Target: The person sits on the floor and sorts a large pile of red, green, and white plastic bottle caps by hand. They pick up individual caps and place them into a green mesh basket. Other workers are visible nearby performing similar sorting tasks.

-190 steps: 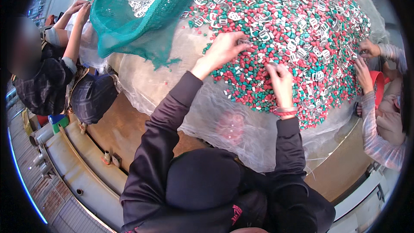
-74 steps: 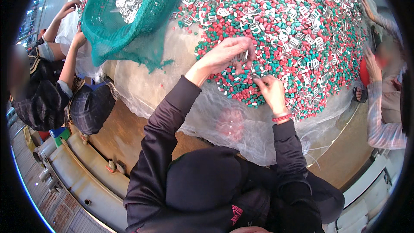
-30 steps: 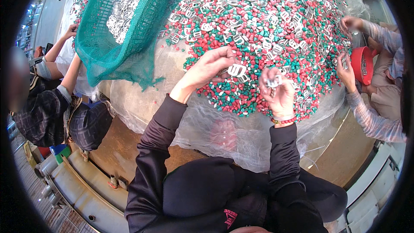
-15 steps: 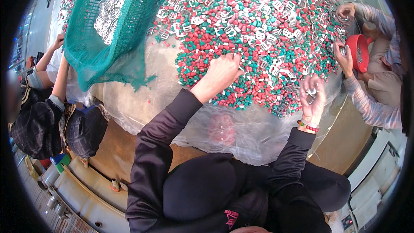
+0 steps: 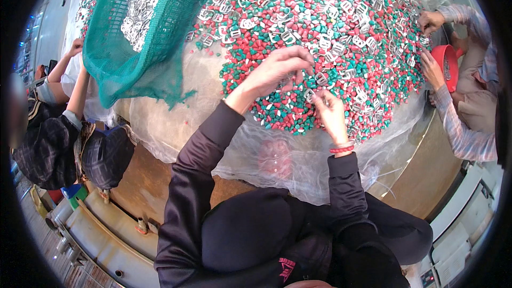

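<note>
Right hand (image 5: 332, 113) pinches a metal buckle (image 5: 309, 95) over the red, green and white pebbles (image 5: 290, 120), left hand (image 5: 273, 74) curled just beyond, its hold impossible to tell; a light rim grip, fingertips clear of loose pebbles, looks best here

Worn on the head, left of a side-by-side fisheye pair. Looking steeply down and forward over dark sleeves (image 5: 194, 162) to left hand (image 5: 274, 72) and right hand (image 5: 332, 114), both near, close to mid-frame. Upright, unmirrored. Taking in one co-worker (image 5: 50, 152) at left, another co-worker (image 5: 463, 128) at right. Bending straight edges toward the rim.
</note>
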The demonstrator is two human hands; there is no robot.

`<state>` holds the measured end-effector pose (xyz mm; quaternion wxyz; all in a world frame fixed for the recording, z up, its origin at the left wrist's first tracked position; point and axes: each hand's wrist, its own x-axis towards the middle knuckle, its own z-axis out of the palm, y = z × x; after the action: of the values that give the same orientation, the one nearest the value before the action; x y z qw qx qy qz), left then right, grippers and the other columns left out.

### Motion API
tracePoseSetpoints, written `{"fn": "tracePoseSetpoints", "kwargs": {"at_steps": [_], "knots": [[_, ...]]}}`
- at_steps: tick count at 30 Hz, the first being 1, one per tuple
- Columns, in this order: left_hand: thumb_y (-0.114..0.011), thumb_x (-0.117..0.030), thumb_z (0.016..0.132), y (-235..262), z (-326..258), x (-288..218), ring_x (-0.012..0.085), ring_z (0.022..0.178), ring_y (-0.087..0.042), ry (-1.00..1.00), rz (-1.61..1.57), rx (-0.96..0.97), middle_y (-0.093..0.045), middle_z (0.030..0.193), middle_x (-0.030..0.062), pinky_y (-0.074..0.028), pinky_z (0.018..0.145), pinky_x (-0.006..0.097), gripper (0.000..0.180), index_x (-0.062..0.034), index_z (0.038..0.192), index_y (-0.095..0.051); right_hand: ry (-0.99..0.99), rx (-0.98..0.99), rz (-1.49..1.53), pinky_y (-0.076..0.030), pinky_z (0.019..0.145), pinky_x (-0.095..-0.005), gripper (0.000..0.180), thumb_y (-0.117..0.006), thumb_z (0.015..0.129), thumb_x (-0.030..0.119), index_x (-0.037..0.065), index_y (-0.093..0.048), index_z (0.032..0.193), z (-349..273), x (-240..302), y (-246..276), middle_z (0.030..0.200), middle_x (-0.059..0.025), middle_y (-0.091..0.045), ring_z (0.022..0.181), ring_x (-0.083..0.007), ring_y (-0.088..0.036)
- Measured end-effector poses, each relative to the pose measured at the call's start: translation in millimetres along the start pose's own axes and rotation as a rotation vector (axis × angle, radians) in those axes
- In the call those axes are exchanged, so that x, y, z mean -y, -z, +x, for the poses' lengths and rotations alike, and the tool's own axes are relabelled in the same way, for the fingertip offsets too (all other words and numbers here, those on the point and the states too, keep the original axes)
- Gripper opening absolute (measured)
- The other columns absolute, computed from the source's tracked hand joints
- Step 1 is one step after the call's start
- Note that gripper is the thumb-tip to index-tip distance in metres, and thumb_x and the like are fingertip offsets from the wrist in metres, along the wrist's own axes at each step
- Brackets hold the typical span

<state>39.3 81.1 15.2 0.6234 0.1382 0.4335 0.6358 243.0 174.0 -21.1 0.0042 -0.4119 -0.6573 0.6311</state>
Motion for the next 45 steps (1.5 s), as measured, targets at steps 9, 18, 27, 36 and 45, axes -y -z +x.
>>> {"fn": "tracePoseSetpoints", "kwargs": {"at_steps": [9,18,27,36,45], "knots": [[-0.062,-0.017,0.079,-8.8,36.3,84.3,0.0319,0.075,-0.066,-0.468,1.658,0.085,-0.059,0.089,0.0176,-0.055,0.063,0.044,0.022,-0.0002,0.092,-0.055,0.163,0.14,1.364,-0.038,0.037,-0.0225,0.017,-0.055,0.094,0.019,0.002,-0.055,0.096,-16.9,39.0,81.0,0.071,-0.0049,-0.039,0.056,-0.0163,-0.043],[-0.047,-0.034,0.095,-0.8,-10.1,76.1,0.0153,0.065,-0.06,0.098,-0.296,-0.011,-0.062,0.087,0.0058,-0.05,0.05,0.033,0.03,-0.0067,0.093,-0.058,-0.022,0.159,1.218,-0.05,0.088,-0.0411,0.034,-0.058,0.087,0.016,0.003,-0.052,0.118,15.3,31.5,40.4,0.101,-0.0123,-0.059,0.097,-0.0254,-0.058],[-0.045,-0.038,0.097,-29.8,-26.7,77.9,0.0213,0.097,-0.065,0.225,-1.124,-0.248,-0.067,0.107,0.0058,-0.054,0.084,0.049,0.034,-0.0127,0.113,-0.06,0.798,-0.112,-0.281,-0.045,0.094,-0.0439,0.031,-0.058,0.083,0.007,-0.002,-0.06,0.113,-19.5,96.2,-44.9,0.111,-0.0173,-0.062,0.105,-0.0327,-0.059],[-0.048,-0.034,0.092,86.6,-53.5,-117.7,0.0283,0.092,-0.061,-0.583,-0.862,-0.049,-0.063,0.098,0.0128,-0.052,0.078,0.045,0.035,-0.0036,0.107,-0.058,0.438,-0.657,-0.247,-0.044,0.098,-0.0405,0.058,-0.061,0.089,0.012,-0.003,-0.038,0.14,-6.1,65.7,66.7,0.129,-0.021,-0.053,0.111,-0.0291,-0.057],[-0.052,-0.031,0.096,92.1,-58.3,-171.7,0.0343,0.121,-0.046,-0.844,1.37,-1.389,-0.046,0.132,0.026,-0.033,0.106,0.042,0.059,0.0075,0.138,-0.037,-0.252,-0.362,-0.761,-0.041,0.102,-0.0459,0.129,-0.09,0.057,0.017,0.007,-0.005,0.152,-41.8,-56.9,112.0,0.128,-0.0357,-0.039,0.121,-0.0448,-0.045]]}}
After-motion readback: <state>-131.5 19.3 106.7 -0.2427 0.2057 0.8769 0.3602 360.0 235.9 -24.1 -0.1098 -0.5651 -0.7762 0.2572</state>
